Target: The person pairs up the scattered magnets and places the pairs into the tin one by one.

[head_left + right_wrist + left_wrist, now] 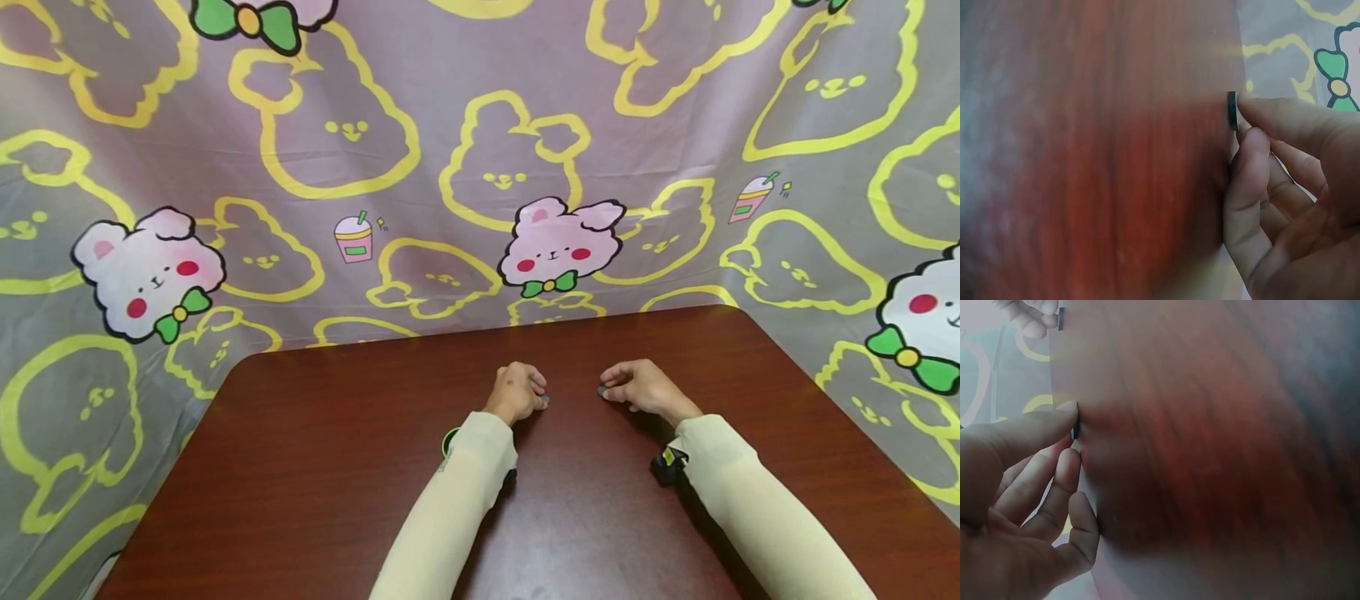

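Cartoon-printed cloth (442, 50) rises around a red-brown bench (315, 467), and pale sleeves (461, 492) reach over it. Facing each other across a gap, the left hand (516, 393) pinches a dark left disc (545, 400) and the right hand (645, 388) a dark right disc (1232, 110) — each at the tips of the fingers, on the inner side. In the right wrist view, the right disc shows edge-on, its long axis roughly parallel to the bench's edge — no pointed end shows.

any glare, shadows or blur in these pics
Head view: pale glare on the table between the sleeves, shadows along them; left wrist view: upper left washed out, wood grain soft; right wrist view: hazy left side, soft shadow beside the right hand, disc sharper than the grain.
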The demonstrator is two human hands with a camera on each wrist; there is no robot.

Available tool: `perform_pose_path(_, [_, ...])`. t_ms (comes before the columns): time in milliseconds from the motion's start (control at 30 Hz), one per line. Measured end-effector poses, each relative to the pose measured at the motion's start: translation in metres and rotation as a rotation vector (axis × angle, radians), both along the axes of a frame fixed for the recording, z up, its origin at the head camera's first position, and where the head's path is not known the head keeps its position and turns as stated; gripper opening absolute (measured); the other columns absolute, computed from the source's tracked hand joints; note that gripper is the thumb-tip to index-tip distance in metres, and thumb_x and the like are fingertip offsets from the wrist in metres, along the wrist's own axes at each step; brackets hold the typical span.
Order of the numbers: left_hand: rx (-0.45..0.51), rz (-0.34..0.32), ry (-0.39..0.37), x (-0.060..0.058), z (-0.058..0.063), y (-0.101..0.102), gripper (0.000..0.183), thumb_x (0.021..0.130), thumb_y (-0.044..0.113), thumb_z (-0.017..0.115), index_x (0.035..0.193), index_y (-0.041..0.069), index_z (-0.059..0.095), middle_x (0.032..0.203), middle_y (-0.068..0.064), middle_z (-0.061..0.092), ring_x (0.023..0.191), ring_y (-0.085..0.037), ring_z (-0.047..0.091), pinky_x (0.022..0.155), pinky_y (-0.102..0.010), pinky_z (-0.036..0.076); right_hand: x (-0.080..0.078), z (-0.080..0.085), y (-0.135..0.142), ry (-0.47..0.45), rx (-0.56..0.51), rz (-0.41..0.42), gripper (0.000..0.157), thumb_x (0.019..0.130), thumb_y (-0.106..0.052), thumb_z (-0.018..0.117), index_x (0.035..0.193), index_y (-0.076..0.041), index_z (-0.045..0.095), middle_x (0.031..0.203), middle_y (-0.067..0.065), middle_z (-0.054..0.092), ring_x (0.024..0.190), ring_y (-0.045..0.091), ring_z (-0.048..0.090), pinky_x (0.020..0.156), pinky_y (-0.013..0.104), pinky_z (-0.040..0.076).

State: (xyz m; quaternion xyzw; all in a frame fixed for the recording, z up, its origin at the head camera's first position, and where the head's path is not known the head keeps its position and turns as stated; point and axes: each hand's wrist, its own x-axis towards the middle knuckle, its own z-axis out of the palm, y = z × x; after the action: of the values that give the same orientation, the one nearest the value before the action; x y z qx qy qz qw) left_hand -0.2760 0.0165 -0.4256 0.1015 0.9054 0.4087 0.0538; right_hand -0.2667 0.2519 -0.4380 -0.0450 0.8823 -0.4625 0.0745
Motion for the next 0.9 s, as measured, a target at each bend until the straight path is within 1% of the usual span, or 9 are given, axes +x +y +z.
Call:
perform_pose_path(167, [0.009,0.004,0.004,0.002,0.000,0.000,0.027,0.062,0.000,0.085,0.085,0.007,0.071,0.072,0.003,0.067,0.064,-0.005,0.059,0.071,-0.022,0.048,0.000,0.000,-0.003,0.017,0.031,-0.006,0.024,0.076,-0.006,0.075,0.098,0.000,0.067,0.087,0.007,0.067,0.066,0.014,0.055,0.049,0.031,0.046])
perform_pose_path(300, [0.016,-0.010,0.009,0.004,-0.002,0.001,0.027,0.063,0.002,0.085,0.086,0.008,0.071,0.071,0.005,0.067,0.065,-0.005,0.059,0.073,-0.024,0.048,0.001,0.000,-0.006,0.015,0.060,-0.023,0.022,0.074,-0.009,0.078,0.094,-0.004,0.069,0.085,0.004,0.067,0.065,0.014,0.054,0.048,0.029,0.044])
perform_pose_path(500, [0.042,-0.024,0.018,0.006,-0.005,0.005,0.025,0.064,0.004,0.085,0.085,0.009,0.071,0.070,0.006,0.067,0.066,-0.006,0.060,0.073,-0.024,0.048,0.005,0.000,-0.015,0.025,0.079,-0.017,0.022,0.073,-0.011,0.079,0.093,-0.005,0.070,0.085,0.003,0.068,0.061,0.015,0.052,0.048,0.030,0.044])
perform_pose_path(567, [0.040,-0.024,0.023,0.007,-0.005,0.006,0.024,0.064,0.005,0.085,0.084,0.010,0.072,0.070,0.006,0.067,0.072,-0.005,0.059,0.075,-0.024,0.047,0.006,-0.001,-0.019,0.019,0.081,-0.021,0.022,0.073,-0.012,0.079,0.092,-0.007,0.070,0.085,0.003,0.069,0.060,0.015,0.052,0.047,0.030,0.044])
perform_pose_path(667, [0.030,-0.019,0.022,0.008,-0.004,0.007,0.025,0.064,0.006,0.085,0.084,0.010,0.072,0.071,0.007,0.067,0.073,-0.006,0.059,0.076,-0.024,0.046,0.007,-0.002,-0.025,0.010,0.082,-0.018,0.021,0.073,-0.013,0.080,0.092,-0.008,0.071,0.085,0.002,0.068,0.060,0.015,0.052,0.047,0.029,0.044])
perform_pose_path(733, [0.025,-0.019,0.024,0.009,-0.005,0.007,0.025,0.064,0.006,0.085,0.084,0.010,0.072,0.071,0.006,0.067,0.072,-0.005,0.059,0.076,-0.024,0.047,0.008,-0.003,-0.028,0.010,0.082,-0.018,0.021,0.072,-0.013,0.080,0.090,-0.009,0.071,0.084,0.001,0.068,0.060,0.015,0.052,0.048,0.029,0.044])
perform_pose_path(800, [0.018,-0.019,0.022,0.009,-0.006,0.008,0.025,0.064,0.007,0.085,0.085,0.011,0.072,0.071,0.007,0.067,0.067,-0.005,0.060,0.073,-0.025,0.048,0.008,-0.003,-0.031,0.028,0.081,-0.004,0.021,0.072,-0.012,0.080,0.090,-0.007,0.071,0.084,0.002,0.068,0.061,0.014,0.053,0.048,0.029,0.044])
perform_pose_path(900, [0.012,-0.030,0.017,0.009,-0.007,0.009,0.025,0.065,0.008,0.085,0.086,0.012,0.072,0.071,0.008,0.067,0.067,-0.004,0.059,0.073,-0.025,0.048,0.010,-0.003,-0.034,0.047,0.070,0.004,0.020,0.071,-0.010,0.080,0.088,-0.006,0.071,0.083,0.003,0.069,0.060,0.013,0.053,0.048,0.029,0.043])
